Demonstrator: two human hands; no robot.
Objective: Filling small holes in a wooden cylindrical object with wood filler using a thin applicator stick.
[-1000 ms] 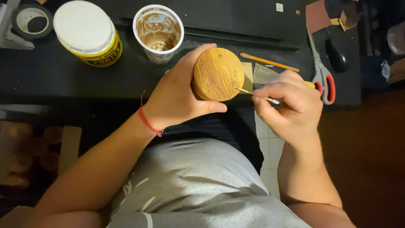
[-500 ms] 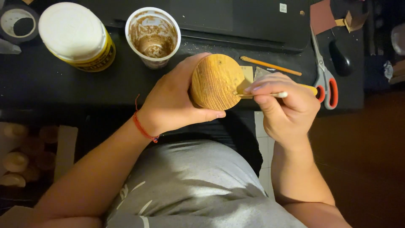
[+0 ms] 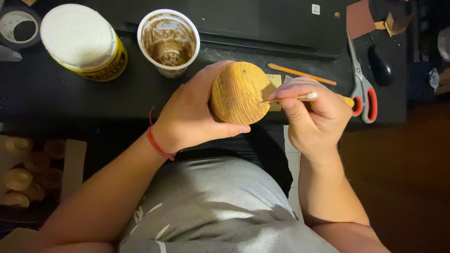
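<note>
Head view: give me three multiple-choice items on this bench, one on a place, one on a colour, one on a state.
1. Where do the scissors lie?
A. Right of the right hand
B. Left of the tub
C. Inside the cup

2. What colour is the tub lid?
A. Red
B. White
C. Green

3. How is the wooden piece held?
A. Lying free on the desk
B. Gripped in the left hand
C. Resting in the cup

Answers: 1 A, the red-handled scissors sit on the dark desk just past the right hand. 2 B, the lid is white above a yellow tub wall. 3 B, the left hand wraps the round piece while the right hand's thin tool touches its face; the cup holds only brown residue.
</note>
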